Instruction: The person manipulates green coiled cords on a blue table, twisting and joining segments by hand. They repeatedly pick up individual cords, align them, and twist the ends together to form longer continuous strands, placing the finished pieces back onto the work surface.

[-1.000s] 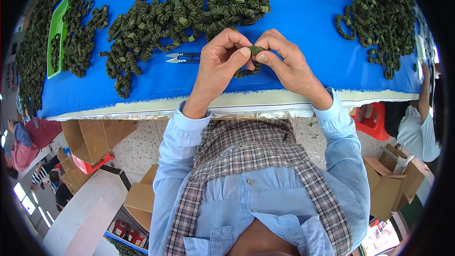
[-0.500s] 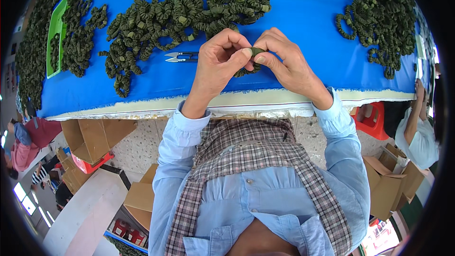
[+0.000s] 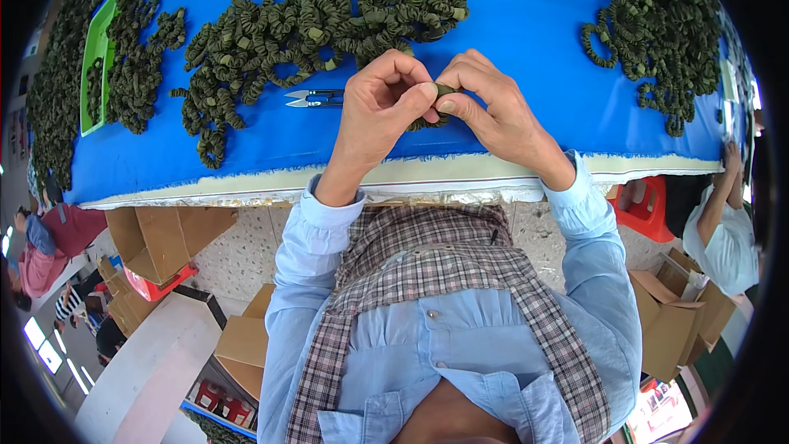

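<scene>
Between my two hands is a dark green scrunchie (image 3: 445, 92), gathered fabric mostly covered by my fingers. My left hand (image 3: 380, 111) pinches its left side with thumb and forefinger. On the other side, my right hand (image 3: 496, 104) grips it with the thumb below and bent fingers above. A pair of thread snips (image 3: 311, 99) lies on the blue cloth (image 3: 526, 25) just left of my left hand, blades pointing left, its handle end hidden behind that hand. Beyond my hands spreads a heap of green scrunchies (image 3: 329, 20).
More scrunchies (image 3: 657, 25) are piled at the right. A green tray (image 3: 93, 82) stands among others at the far left. Below the table edge are cardboard boxes (image 3: 160, 238) and a red stool (image 3: 645, 210). People (image 3: 727, 230) sit at both sides.
My right thumb and fingers have shifted slightly left on the scrunchie. My left hand keeps its pinch almost unmoved. The person at the right has moved an arm a little.
</scene>
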Motion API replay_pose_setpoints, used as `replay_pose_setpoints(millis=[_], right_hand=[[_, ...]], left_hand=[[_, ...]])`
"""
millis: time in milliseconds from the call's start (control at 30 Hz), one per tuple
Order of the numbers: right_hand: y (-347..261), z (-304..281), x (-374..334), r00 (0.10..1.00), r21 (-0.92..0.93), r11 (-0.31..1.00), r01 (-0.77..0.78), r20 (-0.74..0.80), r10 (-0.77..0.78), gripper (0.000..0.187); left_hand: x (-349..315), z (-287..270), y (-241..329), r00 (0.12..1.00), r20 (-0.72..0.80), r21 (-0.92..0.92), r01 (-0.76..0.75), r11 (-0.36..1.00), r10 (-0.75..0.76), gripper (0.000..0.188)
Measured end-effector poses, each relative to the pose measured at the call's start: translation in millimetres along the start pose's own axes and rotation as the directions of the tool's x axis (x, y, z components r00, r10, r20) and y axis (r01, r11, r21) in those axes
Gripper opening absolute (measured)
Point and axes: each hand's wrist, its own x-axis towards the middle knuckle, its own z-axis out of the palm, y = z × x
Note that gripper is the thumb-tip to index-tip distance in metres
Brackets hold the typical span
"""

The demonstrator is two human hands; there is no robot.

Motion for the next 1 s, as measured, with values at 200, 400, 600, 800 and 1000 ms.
replay_pose_setpoints(millis=[200,400,600,800,1000], right_hand=[[4.1,-1.2,-1.7,0.998,0.089,0.994,-0.064,0.009,0.064,0.023],[6.2,-1.1,-2.8,0.992,0.165,0.978,-0.127,0.015,0.126,0.021],[6.2,-0.4,-3.7,0.974,0.308,0.927,-0.212,-0.007,0.225,0.020],[10.0,1.7,-5.6,0.964,0.385,0.891,-0.242,-0.006,0.265,0.023],[9.9,3.5,-3.7,0.949,0.450,0.849,-0.277,-0.008,0.314,0.020]], left_hand=[[-0.8,-3.7,-0.5,1.000,0.030,-0.026,0.001,1.000,0.000,0.010],[-3.8,-5.5,-1.8,0.999,0.035,-0.032,0.008,0.999,-0.007,0.016],[-8.8,-7.0,-0.1,0.999,-0.001,-0.092,0.034,0.995,-0.034,0.026],[-14.2,-10.8,-0.7,0.999,-0.009,-0.069,0.041,0.997,-0.041,0.028],[-17.9,-9.0,5.4,0.999,-0.040,-0.102,0.032,0.994,-0.036,0.027]])
